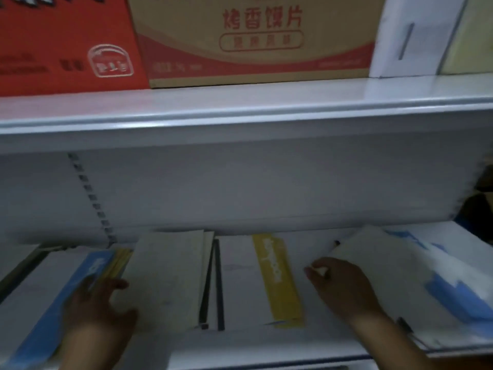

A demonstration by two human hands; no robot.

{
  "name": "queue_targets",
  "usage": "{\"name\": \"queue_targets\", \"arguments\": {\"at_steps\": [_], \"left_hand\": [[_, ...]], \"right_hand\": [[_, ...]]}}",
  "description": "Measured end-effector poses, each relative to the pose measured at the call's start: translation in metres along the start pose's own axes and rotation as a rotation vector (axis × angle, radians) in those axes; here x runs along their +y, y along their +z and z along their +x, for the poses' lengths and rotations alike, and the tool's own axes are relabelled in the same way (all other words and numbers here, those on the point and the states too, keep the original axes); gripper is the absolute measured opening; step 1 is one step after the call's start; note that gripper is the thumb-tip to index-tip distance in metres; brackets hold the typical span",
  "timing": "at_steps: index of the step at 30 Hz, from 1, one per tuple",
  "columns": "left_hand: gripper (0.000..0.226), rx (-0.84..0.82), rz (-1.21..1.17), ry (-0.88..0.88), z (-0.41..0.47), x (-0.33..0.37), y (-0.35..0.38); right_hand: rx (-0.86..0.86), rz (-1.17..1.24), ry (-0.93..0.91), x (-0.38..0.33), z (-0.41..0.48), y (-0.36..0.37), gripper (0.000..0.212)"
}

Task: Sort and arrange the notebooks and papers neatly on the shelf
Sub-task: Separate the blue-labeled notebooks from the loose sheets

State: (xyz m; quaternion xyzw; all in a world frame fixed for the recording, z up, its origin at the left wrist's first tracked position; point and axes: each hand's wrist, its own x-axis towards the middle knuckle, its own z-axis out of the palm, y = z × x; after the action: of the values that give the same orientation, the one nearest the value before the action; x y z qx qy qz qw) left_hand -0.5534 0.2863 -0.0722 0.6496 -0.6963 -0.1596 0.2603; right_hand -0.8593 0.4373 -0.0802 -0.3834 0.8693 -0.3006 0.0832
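White shelf (240, 113), dim and blurred, head view.
Lower board, lying flat: blue-striped notebook (66, 297) left, cream notebook (165, 279), yellow-striped notebook (277, 281) centre, blue-and-white papers (440, 276) right.
Judged early in sorting: piles askew, overlapping.
Left hand (98, 297) spread flat on blue-striped notebook, gripping nothing.
Right hand (344, 287) curled beside papers; pinching or not, cannot tell.
Legible: "烤香馍片" on brown carton (261, 36) above. Other print too blurred.

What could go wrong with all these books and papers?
1. The blue-and-white papers on the right lie askew near the shelf's front edge; a nudge from the right hand might slide them off.
2. The left hand rests on the blue-striped notebook, atop an uneven pile; pushing could fan it out.
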Motion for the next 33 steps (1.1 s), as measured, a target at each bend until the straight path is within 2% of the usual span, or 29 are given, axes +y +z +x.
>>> {"name": "queue_targets", "arguments": {"at_steps": [2, 4, 6, 8, 9, 10, 13, 14, 17, 19, 20, 22, 24, 26, 27, 29, 30, 31, 33], "left_hand": [[0.051, -0.040, -0.124, 0.155, -0.009, 0.031, -0.001], [0.062, -0.191, -0.303, 0.280, -0.020, 0.071, 0.017], [0.062, -0.380, -0.392, 0.399, -0.039, 0.113, 0.045], [0.042, -0.539, -0.419, 0.491, -0.059, 0.155, 0.073], [0.031, -0.582, -0.395, 0.505, -0.066, 0.172, 0.089], [0.031, -0.612, -0.349, 0.501, -0.071, 0.189, 0.106], [0.076, -0.696, -0.146, 0.467, -0.081, 0.221, 0.157], [0.085, -0.713, -0.048, 0.490, -0.084, 0.226, 0.169], [0.091, -0.735, 0.137, 0.553, -0.093, 0.235, 0.183], [0.086, -0.759, 0.140, 0.529, -0.098, 0.242, 0.177], [0.074, -0.801, 0.079, 0.480, -0.098, 0.244, 0.172], [0.047, -0.950, -0.193, 0.270, -0.097, 0.247, 0.154], [0.032, -1.033, -0.425, 0.084, -0.095, 0.241, 0.136], [0.027, -1.020, -0.578, 0.001, -0.088, 0.226, 0.118], [0.026, -0.986, -0.666, -0.039, -0.084, 0.215, 0.106], [0.022, -0.853, -0.824, -0.102, -0.072, 0.191, 0.079], [0.019, -0.759, -0.885, -0.124, -0.065, 0.178, 0.065], [0.017, -0.648, -0.934, -0.145, -0.059, 0.165, 0.051], [0.019, -0.408, -0.970, -0.166, -0.044, 0.136, 0.027]], "right_hand": [[0.127, 0.069, 0.040, 0.028, 0.006, -0.031, 0.025], [0.228, 0.134, 0.146, 0.063, 0.014, -0.057, 0.031], [0.179, 0.104, 0.268, 0.096, 0.015, -0.072, 0.054], [0.083, 0.027, 0.326, 0.126, 0.007, -0.075, 0.076], [0.071, 0.010, 0.325, 0.137, 0.002, -0.074, 0.080], [0.070, -0.004, 0.311, 0.145, -0.004, -0.073, 0.081], [0.089, -0.107, 0.303, 0.157, -0.015, -0.079, 0.082], [0.068, -0.174, 0.318, 0.158, -0.016, -0.083, 0.084], [-0.006, -0.269, 0.393, 0.164, -0.013, -0.099, 0.088], [0.017, -0.146, 0.425, 0.176, -0.011, -0.111, 0.075], [0.021, -0.077, 0.438, 0.182, -0.011, -0.115, 0.066], [0.003, -0.025, 0.456, 0.189, -0.013, -0.118, 0.051], [-0.037, 0.000, 0.457, 0.189, -0.014, -0.120, 0.046], [-0.058, 0.164, 0.456, 0.182, -0.016, -0.130, 0.048], [-0.079, 0.312, 0.452, 0.176, -0.018, -0.135, 0.058], [-0.122, 0.530, 0.456, 0.184, -0.012, -0.130, 0.084], [-0.118, 0.603, 0.413, 0.186, -0.007, -0.121, 0.082], [-0.129, 0.680, 0.360, 0.174, -0.001, -0.112, 0.070], [-0.224, 0.815, 0.261, 0.113, 0.003, -0.086, 0.028]]}}
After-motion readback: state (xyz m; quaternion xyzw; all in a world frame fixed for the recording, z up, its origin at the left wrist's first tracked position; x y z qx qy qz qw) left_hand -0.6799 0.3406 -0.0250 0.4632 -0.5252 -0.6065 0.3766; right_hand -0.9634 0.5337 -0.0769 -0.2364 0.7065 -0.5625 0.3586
